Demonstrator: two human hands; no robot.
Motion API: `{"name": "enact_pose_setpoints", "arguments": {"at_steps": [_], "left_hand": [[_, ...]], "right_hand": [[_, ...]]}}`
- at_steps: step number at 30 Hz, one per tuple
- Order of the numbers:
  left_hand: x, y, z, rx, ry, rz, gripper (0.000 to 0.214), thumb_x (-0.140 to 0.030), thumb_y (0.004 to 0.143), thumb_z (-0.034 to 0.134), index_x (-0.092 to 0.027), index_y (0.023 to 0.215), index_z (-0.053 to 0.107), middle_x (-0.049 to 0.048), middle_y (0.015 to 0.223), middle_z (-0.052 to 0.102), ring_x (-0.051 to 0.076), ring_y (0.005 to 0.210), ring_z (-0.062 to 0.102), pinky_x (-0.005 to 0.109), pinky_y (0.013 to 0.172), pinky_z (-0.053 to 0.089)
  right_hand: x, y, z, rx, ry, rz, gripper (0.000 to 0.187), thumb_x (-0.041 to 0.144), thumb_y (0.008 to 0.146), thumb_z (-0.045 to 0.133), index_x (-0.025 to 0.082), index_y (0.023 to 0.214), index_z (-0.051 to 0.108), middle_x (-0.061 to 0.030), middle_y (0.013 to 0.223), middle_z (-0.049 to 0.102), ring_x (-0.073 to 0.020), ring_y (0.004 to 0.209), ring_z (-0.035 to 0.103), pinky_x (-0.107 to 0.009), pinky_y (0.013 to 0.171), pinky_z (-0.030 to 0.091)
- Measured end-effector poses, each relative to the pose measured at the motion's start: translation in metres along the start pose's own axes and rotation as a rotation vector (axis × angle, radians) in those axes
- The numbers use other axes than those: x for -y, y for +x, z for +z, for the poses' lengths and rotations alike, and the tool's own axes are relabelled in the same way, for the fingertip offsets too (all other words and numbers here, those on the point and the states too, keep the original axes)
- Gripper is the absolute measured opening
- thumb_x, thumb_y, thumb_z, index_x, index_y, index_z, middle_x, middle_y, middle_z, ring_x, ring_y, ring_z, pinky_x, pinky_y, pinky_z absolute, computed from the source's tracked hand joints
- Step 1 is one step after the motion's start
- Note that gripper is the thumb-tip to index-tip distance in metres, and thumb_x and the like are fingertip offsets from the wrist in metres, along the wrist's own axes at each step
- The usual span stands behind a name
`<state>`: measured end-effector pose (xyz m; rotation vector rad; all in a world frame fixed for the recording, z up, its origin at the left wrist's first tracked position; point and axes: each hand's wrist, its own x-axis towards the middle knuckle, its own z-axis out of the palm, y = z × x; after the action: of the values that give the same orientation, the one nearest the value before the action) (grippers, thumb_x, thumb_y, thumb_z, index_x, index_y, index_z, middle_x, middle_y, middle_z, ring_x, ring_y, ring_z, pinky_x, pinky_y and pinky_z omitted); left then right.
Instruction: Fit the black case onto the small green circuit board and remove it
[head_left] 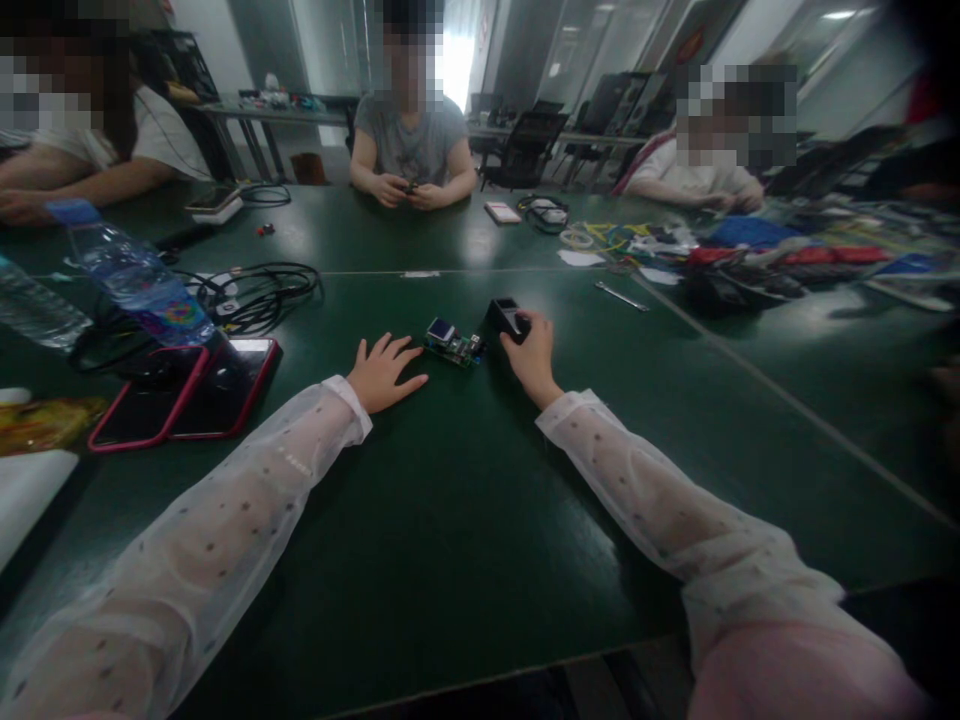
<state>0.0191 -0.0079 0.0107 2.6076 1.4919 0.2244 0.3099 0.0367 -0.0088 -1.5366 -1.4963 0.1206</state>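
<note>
On the dark green table (420, 560), my left hand (384, 374) lies flat with its fingers spread, holding nothing. Just beyond its fingertips sits a small circuit board (454, 344) with a little square screen on its left part. To the right of the board, my right hand (535, 354) grips a small black box-shaped case (504, 314) from its near right side. A rectangular window or opening shows on the case's top; I cannot tell which. The board and the case stand apart, with a narrow gap between them.
Two red-edged phones (225, 392), a tilted water bottle (142, 275) and coiled black cables (262, 295) lie at the left. A wrench (621, 296) rests at the right, before a heap of wires and bags (750, 250). Across the table a person (412, 150) handles something small.
</note>
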Motion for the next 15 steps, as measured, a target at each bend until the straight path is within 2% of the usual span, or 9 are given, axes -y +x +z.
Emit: {"name": "enact_pose_setpoints", "arguments": {"at_steps": [4, 15], "left_hand": [[0.0012, 0.0007, 0.0006, -0.002, -0.004, 0.003, 0.067, -0.066, 0.096, 0.031, -0.026, 0.149, 0.037, 0.0087, 0.159, 0.03, 0.039, 0.146, 0.019, 0.07, 0.112, 0.015], [0.0002, 0.0002, -0.0002, 0.003, -0.004, 0.005, 0.068, -0.066, 0.096, 0.03, -0.025, 0.149, 0.037, 0.0088, 0.159, 0.03, 0.039, 0.146, 0.019, 0.071, 0.111, 0.015]], "right_hand": [[-0.0021, -0.0003, 0.0031, 0.042, -0.057, 0.058, 0.05, 0.017, 0.073, 0.065, 0.017, 0.122, 0.05, -0.0151, 0.118, 0.051, -0.0323, 0.116, 0.047, -0.055, 0.101, 0.04], [-0.0031, -0.0018, 0.0037, 0.037, -0.034, 0.031, 0.048, 0.02, 0.075, 0.062, 0.019, 0.121, 0.048, -0.0148, 0.119, 0.051, -0.0331, 0.116, 0.049, -0.058, 0.099, 0.041]]}}
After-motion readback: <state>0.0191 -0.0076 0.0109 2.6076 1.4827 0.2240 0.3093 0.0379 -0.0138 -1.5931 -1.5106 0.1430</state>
